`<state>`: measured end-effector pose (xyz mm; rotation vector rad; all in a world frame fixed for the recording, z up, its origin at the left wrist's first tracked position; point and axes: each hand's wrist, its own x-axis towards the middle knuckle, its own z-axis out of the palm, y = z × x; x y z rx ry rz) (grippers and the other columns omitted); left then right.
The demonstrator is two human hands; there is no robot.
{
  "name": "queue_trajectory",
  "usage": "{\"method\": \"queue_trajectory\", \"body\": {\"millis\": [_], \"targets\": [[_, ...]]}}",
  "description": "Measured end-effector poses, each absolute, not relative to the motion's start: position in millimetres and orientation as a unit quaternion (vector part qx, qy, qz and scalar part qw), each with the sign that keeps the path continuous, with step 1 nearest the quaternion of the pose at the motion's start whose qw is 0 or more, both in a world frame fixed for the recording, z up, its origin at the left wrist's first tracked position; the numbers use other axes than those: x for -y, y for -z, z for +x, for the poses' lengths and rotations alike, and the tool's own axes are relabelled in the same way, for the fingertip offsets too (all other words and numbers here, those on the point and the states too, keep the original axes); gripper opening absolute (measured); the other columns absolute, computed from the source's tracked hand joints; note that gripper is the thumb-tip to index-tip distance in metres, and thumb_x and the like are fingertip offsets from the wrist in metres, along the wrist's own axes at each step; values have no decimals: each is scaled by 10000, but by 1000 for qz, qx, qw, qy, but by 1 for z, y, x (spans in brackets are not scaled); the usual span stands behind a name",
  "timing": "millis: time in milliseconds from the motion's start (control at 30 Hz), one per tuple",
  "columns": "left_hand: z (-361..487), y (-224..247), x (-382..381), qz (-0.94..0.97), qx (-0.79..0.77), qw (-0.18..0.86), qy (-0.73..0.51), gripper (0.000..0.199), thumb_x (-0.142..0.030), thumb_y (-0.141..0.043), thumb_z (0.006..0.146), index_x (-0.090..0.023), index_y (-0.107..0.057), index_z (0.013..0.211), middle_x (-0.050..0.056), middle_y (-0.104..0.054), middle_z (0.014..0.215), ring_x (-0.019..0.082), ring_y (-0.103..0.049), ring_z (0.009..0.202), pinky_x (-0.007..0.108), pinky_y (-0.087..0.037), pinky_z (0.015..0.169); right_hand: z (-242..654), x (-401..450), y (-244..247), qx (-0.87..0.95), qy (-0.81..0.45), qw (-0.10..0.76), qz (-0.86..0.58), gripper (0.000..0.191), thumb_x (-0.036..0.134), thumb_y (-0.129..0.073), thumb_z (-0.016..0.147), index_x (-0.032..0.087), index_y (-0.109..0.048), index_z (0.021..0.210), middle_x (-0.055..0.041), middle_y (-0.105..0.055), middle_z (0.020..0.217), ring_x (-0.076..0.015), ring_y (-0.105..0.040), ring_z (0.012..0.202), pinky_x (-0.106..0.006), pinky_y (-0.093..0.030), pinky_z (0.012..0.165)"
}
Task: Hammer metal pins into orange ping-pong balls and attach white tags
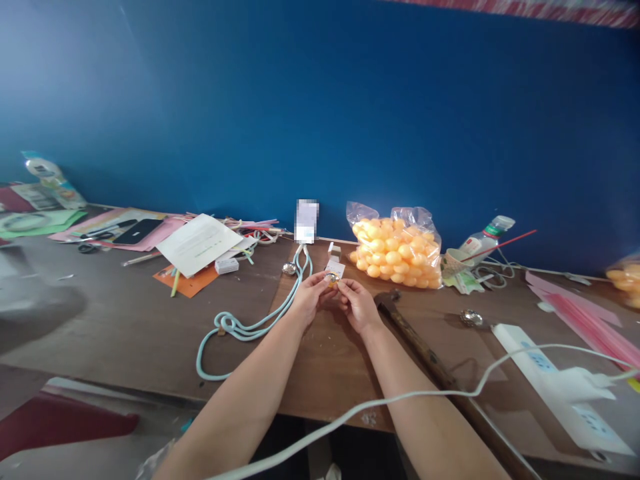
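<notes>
My left hand (311,295) and my right hand (358,304) meet over the wooden table, fingertips pinched around a small shiny gold-and-silver piece (331,278). Its exact kind is too small to make out. Just beyond my fingers lie a white card (335,269) and a little box (335,251). A similar shiny round piece (289,269) rests left of my hands, beside a looped light-blue cord (240,327). The cord runs up to a white badge-like card (306,223) leaning on the wall. Right of my hands lies a hammer (415,340) with a dark wooden handle.
A clear bag of orange balls (395,250) stands against the blue wall (320,120). Further right are a paper cup (453,261), a plastic bottle (487,237) and a power strip (555,387). Its white cable (390,401) crosses above my forearms. Papers (200,244) and a phone (137,232) lie left.
</notes>
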<state>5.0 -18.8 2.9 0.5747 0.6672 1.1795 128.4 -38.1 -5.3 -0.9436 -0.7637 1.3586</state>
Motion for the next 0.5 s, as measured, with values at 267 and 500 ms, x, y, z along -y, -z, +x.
{"method": "queue_trajectory", "body": {"millis": [267,500], "targets": [[5,0,17,264,-305,741,-537,249,-149,-738,734,-107,-652,965,83,-708,889,114,-672,692,241,-559,715,128,38,7,331,-589,615,-407,315,350,-843,560,192,-635,735,13,-652,701,-42,-383,465,-172,-285,384],[5,0,17,262,-299,745,-535,254,-154,-741,733,-107,-651,966,84,-709,898,110,-672,688,233,-559,708,128,38,7,331,-588,616,-407,308,349,-835,568,188,-635,739,15,-642,696,-45,-378,462,-179,-285,387]]}}
